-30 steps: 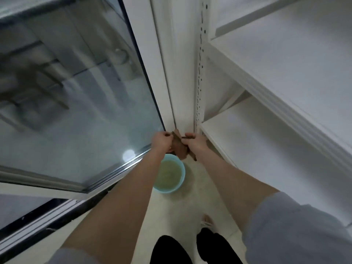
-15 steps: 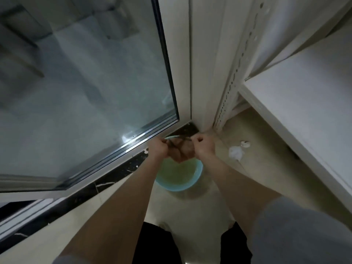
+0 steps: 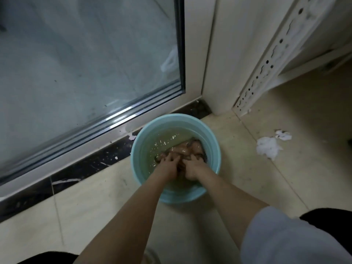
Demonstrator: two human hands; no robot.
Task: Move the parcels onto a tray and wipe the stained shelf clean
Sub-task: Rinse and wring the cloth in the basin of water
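A light blue basin (image 3: 213,141) of murky yellowish water stands on the floor by the glass door. A brownish cloth (image 3: 192,147) lies under the water at the basin's right side. My left hand (image 3: 168,164) and my right hand (image 3: 192,167) are both in the water, side by side, fingers curled into the cloth. The fingertips are blurred by the water. The shelf unit's perforated white upright (image 3: 266,61) shows at the upper right; no parcels or tray are in view.
A glass sliding door (image 3: 85,63) with a dark marble sill (image 3: 91,164) runs along the left. Crumpled white paper (image 3: 268,147) lies on the beige floor tiles to the right of the basin. My dark trouser knees show at the bottom corners.
I have crouched lower, and both hands have gone down with the cloth from above the basin into the water. The shelves have slid out of view.
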